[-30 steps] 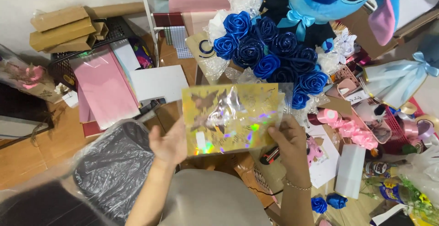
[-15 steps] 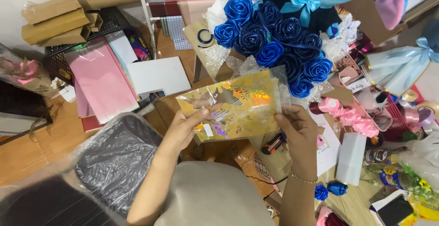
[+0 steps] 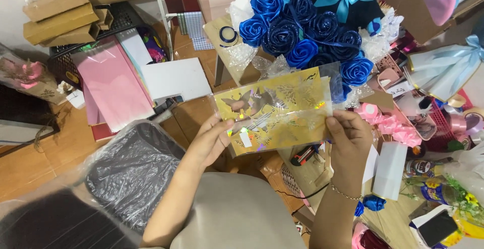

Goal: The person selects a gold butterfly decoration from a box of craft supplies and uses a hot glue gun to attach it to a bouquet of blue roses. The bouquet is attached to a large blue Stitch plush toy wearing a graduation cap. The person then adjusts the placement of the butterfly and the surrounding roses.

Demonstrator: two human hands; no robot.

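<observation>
since a second ago the gold sheet (image 3: 275, 110) has tilted and dropped a little, now stretched flat in front of the blue roses (image 3: 302, 32), the left hand (image 3: 212, 138) pinching its left edge and the right hand (image 3: 348, 135) closed on its right edge, both forearms raised.
</observation>
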